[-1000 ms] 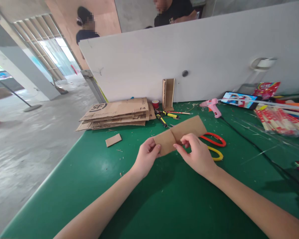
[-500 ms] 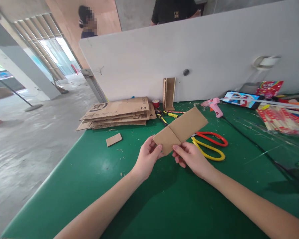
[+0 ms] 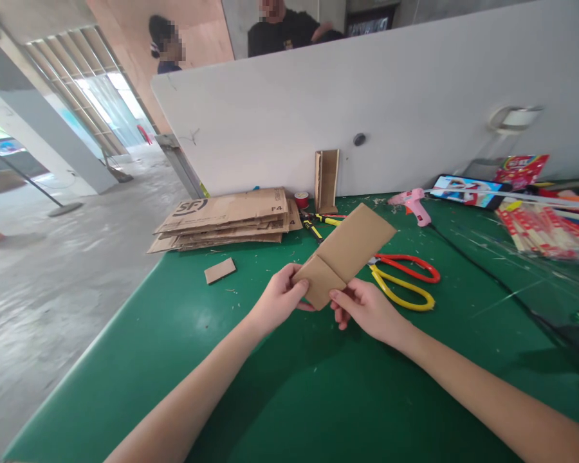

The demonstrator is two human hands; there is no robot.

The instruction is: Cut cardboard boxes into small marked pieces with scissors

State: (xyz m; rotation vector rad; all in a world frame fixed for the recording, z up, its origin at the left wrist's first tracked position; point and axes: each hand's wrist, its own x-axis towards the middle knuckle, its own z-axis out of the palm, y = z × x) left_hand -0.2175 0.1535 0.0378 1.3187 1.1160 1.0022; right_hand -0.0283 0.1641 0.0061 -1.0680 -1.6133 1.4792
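Above the green tabletop (image 3: 183,360) I hold a creased strip of brown cardboard (image 3: 359,239) with both hands. My left hand (image 3: 282,296) pinches its near left edge, thumb on top. Closed on the near right edge, beside the crease, is my right hand (image 3: 364,305). The short end of the strip bends at the crease against the longer part. Scissors (image 3: 405,283) with one red and one yellow handle lie right of the strip, their blades mostly hidden. A small cardboard rectangle (image 3: 220,271) rests to the left of my hands.
Flattened cardboard (image 3: 226,215) is stacked at the back left. An upright cardboard channel (image 3: 327,182) stands against the white partition (image 3: 270,122). Yellow-black pliers (image 3: 313,228), a red spool (image 3: 302,199), a pink glue gun (image 3: 416,206) and a phone (image 3: 468,191) lie along the back. Two people are beyond.
The cardboard strip has tilted more steeply and its short end is bent further at the crease. Both hands shifted slightly with it. A person behind the partition moved left.
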